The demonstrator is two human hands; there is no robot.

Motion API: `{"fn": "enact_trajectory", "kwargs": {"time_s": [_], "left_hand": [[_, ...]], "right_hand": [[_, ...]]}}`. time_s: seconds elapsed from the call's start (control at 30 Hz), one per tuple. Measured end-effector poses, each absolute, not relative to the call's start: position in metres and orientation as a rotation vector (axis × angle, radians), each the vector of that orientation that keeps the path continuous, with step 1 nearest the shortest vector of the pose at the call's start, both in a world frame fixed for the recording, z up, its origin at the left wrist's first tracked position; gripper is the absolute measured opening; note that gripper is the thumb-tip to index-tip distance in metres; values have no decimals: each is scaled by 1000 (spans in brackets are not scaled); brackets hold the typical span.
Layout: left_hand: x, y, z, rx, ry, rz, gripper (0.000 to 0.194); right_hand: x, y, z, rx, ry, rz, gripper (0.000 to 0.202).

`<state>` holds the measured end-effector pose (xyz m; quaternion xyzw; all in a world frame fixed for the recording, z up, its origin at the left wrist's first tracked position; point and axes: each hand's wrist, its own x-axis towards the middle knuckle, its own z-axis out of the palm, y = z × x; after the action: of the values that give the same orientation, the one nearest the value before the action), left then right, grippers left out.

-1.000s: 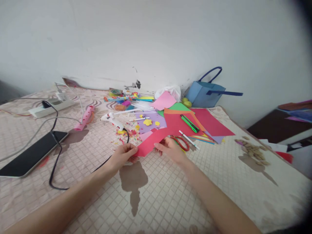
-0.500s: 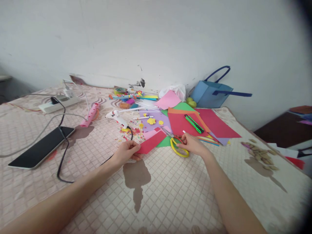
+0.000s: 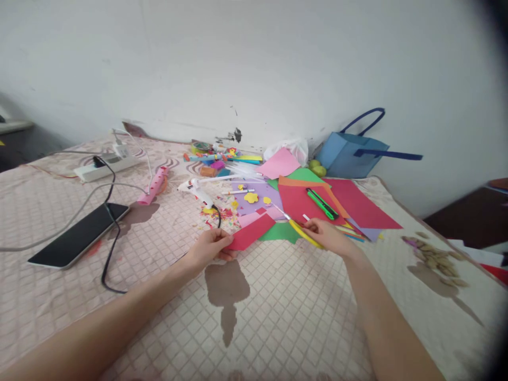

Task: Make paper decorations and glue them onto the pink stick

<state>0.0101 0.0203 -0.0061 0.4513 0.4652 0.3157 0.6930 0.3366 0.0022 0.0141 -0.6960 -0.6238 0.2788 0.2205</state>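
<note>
At the middle of the head view, a red paper strip (image 3: 251,234) slants above the patterned tablecloth (image 3: 273,312), its far end towards 1 o'clock. Taking that strip as the centre of the dial, the left hand (image 3: 210,246) sits between 8 and 9 o'clock, thumb and fingers pinching the near end. At 3 o'clock, the right hand (image 3: 326,236) has its bent fingers closed on the yellow handle of the scissors (image 3: 305,234), whose blades point to about 10; whether any finger goes through a loop cannot be told. The scissors lie between the strip and the right hand, near the strip's far corner, and green paper (image 3: 280,232) shows just beside the strip at 3 o'clock. A white glue gun (image 3: 201,194) lies at 10 o'clock, a yellow flower cutout (image 3: 251,197) at 12. Towards 2, a green cutter (image 3: 321,203) rests on a larger red sheet (image 3: 291,203), with a blue bag (image 3: 349,154) farther out. Any lettering on the glue gun or cutter is too small to read. A dark-screened tablet (image 3: 79,235) lies well apart at 9.
</note>
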Motion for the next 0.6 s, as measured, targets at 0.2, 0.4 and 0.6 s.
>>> {"fn": "enact_trajectory", "kwargs": {"time_s": [0.2,0.4,0.6], "left_hand": [[9,22,-8,952,997,694,21],[9,20,-5,955,945,720,19],[11,14,-1,983,913,781,23]], "right_hand": [[329,-5,30,-1471,-1451,1345,37],[266,-13,24,-1132,-1478,1404,25],[210,-25,-2,-1160,-1256,1293,29]]}}
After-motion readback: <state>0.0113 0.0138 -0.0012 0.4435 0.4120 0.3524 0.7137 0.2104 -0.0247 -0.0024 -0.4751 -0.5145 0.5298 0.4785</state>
